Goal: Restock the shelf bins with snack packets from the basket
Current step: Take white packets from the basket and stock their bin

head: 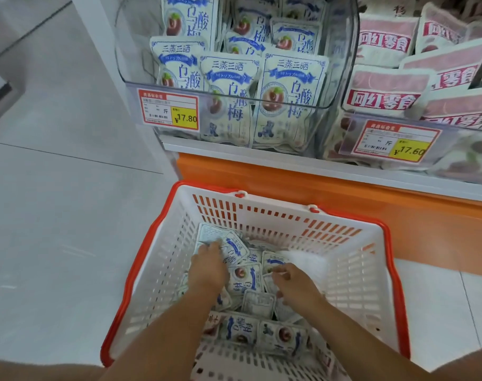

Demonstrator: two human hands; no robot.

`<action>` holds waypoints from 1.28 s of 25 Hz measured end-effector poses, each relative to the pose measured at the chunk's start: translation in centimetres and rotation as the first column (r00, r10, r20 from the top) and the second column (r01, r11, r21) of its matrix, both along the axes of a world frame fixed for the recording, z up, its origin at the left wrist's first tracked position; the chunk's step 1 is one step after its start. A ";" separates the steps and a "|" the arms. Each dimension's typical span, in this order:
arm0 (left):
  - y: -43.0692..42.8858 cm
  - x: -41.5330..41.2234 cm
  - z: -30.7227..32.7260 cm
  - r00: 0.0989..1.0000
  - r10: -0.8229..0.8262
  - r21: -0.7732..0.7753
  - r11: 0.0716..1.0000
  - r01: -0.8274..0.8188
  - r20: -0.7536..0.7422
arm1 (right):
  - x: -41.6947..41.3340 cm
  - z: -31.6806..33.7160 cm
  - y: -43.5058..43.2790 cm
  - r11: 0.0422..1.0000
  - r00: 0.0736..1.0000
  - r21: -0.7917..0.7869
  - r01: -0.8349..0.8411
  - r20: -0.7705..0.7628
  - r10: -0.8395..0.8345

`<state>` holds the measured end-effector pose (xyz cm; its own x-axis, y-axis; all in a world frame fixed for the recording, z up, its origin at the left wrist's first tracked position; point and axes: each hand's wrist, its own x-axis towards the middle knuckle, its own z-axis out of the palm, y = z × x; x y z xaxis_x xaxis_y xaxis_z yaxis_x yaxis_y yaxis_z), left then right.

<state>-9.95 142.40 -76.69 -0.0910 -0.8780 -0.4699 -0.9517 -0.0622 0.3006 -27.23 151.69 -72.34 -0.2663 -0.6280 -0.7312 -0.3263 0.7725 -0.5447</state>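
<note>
A white basket with an orange rim [352, 273] stands on the floor below the shelf. Several blue-and-white snack packets [245, 281] lie in its bottom. Both my hands are down inside it. My left hand [208, 266] lies on a packet at the far left of the pile, fingers curled over its edge. My right hand [292, 284] has its fingers bent round small packets in the middle. Above, a clear shelf bin [229, 105] holds several of the same blue-and-white packets.
A second clear bin [459, 127] to the right holds pink-and-red packets. Price tags [168, 110] hang on the bin fronts. An orange shelf base [344, 191] runs behind the basket. Pale tiled floor [64, 215] lies to the left.
</note>
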 end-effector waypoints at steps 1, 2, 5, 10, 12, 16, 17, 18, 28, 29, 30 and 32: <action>-0.1 0.1 0.8 0.993 0.073 -0.042 0.996 -0.077 -0.092 | 0.0 0.1 -0.2 0.999 0.999 0.004 0.044 0.015 -0.044; 0.0 0.2 1.9 0.967 0.168 -0.059 0.981 -0.182 -0.189 | 0.0 0.1 -0.3 0.995 0.994 0.008 0.100 0.043 -0.100; 0.8 1.1 5.4 0.723 0.465 0.072 0.861 -0.503 -0.512 | 0.4 0.9 -1.0 0.967 0.942 0.028 0.253 0.223 -0.252; 3.0 2.2 9.2 0.129 0.736 0.604 0.631 -0.486 -0.665 | 1.7 2.6 -1.3 0.937 0.762 0.009 0.350 0.580 -0.290; 3.9 1.9 10.4 0.007 0.760 0.705 0.606 -0.368 -0.650 | 1.9 3.3 -1.0 0.927 0.672 -0.033 0.372 0.699 -0.245; 5.0 0.9 13.2 0.025 0.719 0.693 0.678 -0.244 -0.694 | 1.8 6.1 -1.0 0.861 0.621 -0.157 0.484 0.754 -0.212; 5.1 0.6 14.3 0.027 0.704 0.679 0.694 -0.239 -0.710 | 1.6 6.8 -1.0 0.840 0.613 -0.171 0.514 0.758 -0.221; 4.9 0.5 14.8 0.040 0.687 0.660 0.711 -0.242 -0.725 | 1.3 7.4 -0.8 0.825 0.598 -0.178 0.536 0.770 -0.223; 2.6 0.4 23.0 0.620 0.160 0.151 0.986 -0.066 -0.768 | -0.7 15.9 1.1 0.802 0.816 -0.534 0.268 0.568 0.106; 2.6 0.3 23.6 0.577 0.174 0.177 0.983 -0.050 -0.798 | -0.7 16.5 1.2 0.775 0.829 -0.560 0.294 0.553 0.085; 2.7 0.4 24.0 0.529 0.208 0.220 0.975 -0.040 -0.823 | -0.7 16.9 1.2 0.751 0.828 -0.569 0.334 0.558 0.054; 2.8 0.3 24.7 0.514 0.198 0.242 0.970 0.020 -0.835 | -0.7 17.5 1.2 0.728 0.806 -0.559 0.397 0.592 0.015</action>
<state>-9.61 145.24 -51.95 -0.4674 -0.8033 -0.3691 -0.2329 -0.2909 0.9280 -27.94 152.90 -54.84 -0.1427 -0.9625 -0.2308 0.2836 0.1836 -0.9412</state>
